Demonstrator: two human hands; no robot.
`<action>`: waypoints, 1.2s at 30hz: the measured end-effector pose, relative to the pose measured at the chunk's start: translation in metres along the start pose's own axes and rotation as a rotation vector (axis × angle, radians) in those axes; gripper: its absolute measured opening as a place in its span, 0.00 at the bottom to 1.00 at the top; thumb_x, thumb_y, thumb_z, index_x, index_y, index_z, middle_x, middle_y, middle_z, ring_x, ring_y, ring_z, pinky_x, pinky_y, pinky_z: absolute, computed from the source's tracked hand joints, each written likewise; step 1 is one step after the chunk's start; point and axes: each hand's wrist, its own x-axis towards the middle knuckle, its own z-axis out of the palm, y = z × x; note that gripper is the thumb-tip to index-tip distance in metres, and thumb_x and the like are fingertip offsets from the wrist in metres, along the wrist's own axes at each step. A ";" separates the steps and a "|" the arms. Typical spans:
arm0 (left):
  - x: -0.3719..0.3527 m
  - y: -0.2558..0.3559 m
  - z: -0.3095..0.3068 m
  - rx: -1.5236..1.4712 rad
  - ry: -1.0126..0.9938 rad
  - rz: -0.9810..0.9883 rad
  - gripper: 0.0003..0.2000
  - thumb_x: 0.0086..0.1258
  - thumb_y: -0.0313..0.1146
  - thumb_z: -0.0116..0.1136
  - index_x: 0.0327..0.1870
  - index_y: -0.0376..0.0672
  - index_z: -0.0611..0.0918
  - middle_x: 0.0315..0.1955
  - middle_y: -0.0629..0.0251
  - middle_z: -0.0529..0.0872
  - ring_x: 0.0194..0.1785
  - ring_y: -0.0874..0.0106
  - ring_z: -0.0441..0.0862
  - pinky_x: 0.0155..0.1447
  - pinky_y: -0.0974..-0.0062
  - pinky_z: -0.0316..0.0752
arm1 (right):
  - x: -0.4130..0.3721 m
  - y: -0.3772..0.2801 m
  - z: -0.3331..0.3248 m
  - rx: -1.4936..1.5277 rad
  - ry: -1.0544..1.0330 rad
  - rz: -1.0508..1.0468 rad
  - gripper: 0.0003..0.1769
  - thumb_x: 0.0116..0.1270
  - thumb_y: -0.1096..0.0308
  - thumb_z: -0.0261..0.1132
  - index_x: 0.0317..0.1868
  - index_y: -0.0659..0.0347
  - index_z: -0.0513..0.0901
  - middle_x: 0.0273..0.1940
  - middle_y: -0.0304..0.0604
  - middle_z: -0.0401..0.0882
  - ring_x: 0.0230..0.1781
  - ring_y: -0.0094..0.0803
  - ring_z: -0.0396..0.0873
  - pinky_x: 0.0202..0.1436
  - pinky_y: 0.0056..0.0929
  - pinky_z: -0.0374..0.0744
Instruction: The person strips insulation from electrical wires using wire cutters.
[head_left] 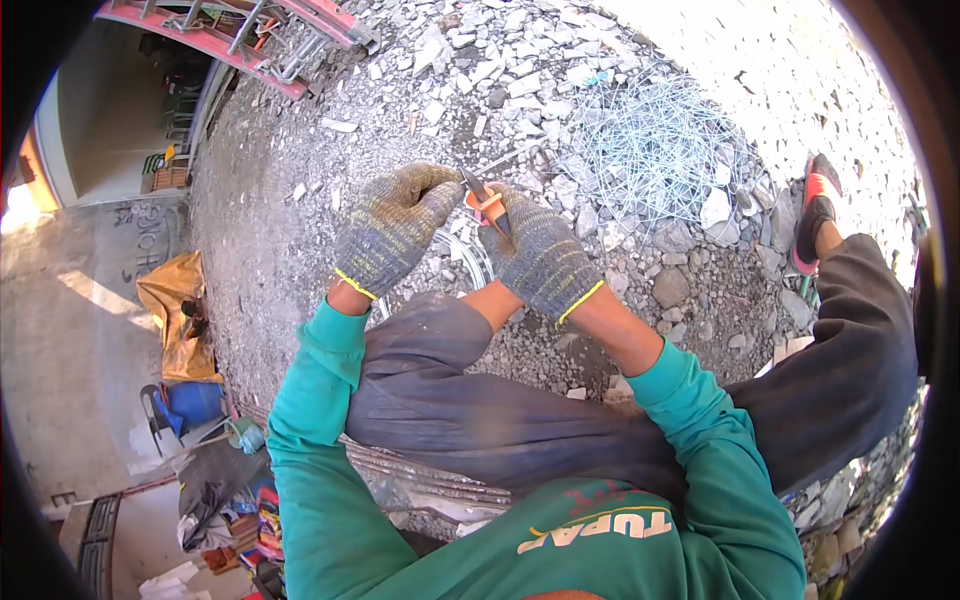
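Note:
My left hand (395, 228), in a grey knit work glove, is closed in a pinch at the wire beside the pliers' jaws; its fingertips are partly hidden. My right hand (545, 255), gloved alike, wraps round a pair of pliers (488, 205) with orange and dark handles. Their dark jaws point up toward the left fingertips. From near the jaws a thin straight piece of wire (512, 157) sticks out to the upper right. Under and between both hands, by my bent leg, lies a coil of pale wire (468, 258), partly covered by the right glove.
A tangled heap of short wire pieces (660, 145) lies on the broken rubble (670, 288) at right. A red ladder (225, 50) is at the upper left. Along the left wall sit an orange-brown sack (178, 310) and a blue container (195, 402). My shod foot (818, 215) rests far right.

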 end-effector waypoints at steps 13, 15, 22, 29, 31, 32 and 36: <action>0.002 0.015 0.009 0.018 -0.062 0.019 0.10 0.74 0.31 0.60 0.50 0.35 0.85 0.37 0.67 0.87 0.38 0.82 0.79 0.42 0.81 0.77 | 0.014 0.020 0.001 0.223 -0.209 0.274 0.17 0.68 0.57 0.68 0.48 0.62 0.82 0.35 0.52 0.83 0.36 0.48 0.83 0.41 0.39 0.80; 0.003 0.015 0.009 0.033 -0.083 0.036 0.10 0.74 0.31 0.61 0.50 0.36 0.85 0.36 0.67 0.87 0.37 0.83 0.78 0.42 0.81 0.76 | 0.013 0.021 -0.006 0.223 -0.104 0.257 0.19 0.68 0.55 0.68 0.47 0.63 0.83 0.35 0.51 0.84 0.35 0.48 0.83 0.41 0.39 0.80; 0.006 -0.012 -0.016 0.053 -0.085 -0.110 0.11 0.74 0.37 0.61 0.48 0.40 0.86 0.28 0.74 0.81 0.27 0.86 0.72 0.30 0.84 0.69 | 0.034 0.087 -0.044 0.119 0.092 0.382 0.20 0.69 0.52 0.66 0.44 0.63 0.85 0.32 0.54 0.85 0.32 0.47 0.84 0.36 0.41 0.79; 0.015 -0.029 0.013 0.175 -0.022 0.034 0.13 0.73 0.37 0.62 0.49 0.36 0.85 0.31 0.71 0.84 0.33 0.81 0.76 0.39 0.80 0.74 | 0.044 0.136 -0.043 -0.121 0.102 0.320 0.23 0.68 0.46 0.61 0.44 0.58 0.86 0.33 0.59 0.84 0.35 0.55 0.83 0.40 0.46 0.80; 0.018 -0.024 0.012 0.200 -0.005 0.044 0.13 0.73 0.36 0.62 0.49 0.36 0.85 0.31 0.71 0.84 0.33 0.82 0.76 0.39 0.80 0.74 | 0.042 0.149 -0.049 -0.172 0.098 0.398 0.24 0.68 0.45 0.61 0.44 0.59 0.86 0.34 0.60 0.84 0.36 0.56 0.83 0.41 0.47 0.80; 0.019 -0.023 0.012 0.224 0.013 0.050 0.13 0.74 0.36 0.62 0.49 0.36 0.85 0.32 0.70 0.84 0.33 0.82 0.76 0.39 0.80 0.74 | 0.040 0.156 -0.053 -0.223 0.090 0.476 0.24 0.67 0.44 0.61 0.44 0.59 0.86 0.34 0.61 0.84 0.37 0.57 0.84 0.42 0.48 0.80; 0.015 -0.021 0.001 -0.007 0.052 -0.017 0.12 0.73 0.35 0.63 0.50 0.38 0.85 0.34 0.71 0.85 0.34 0.84 0.76 0.38 0.83 0.73 | 0.037 0.172 -0.064 -0.372 0.002 0.578 0.24 0.65 0.49 0.61 0.47 0.63 0.84 0.40 0.61 0.85 0.42 0.56 0.84 0.48 0.48 0.80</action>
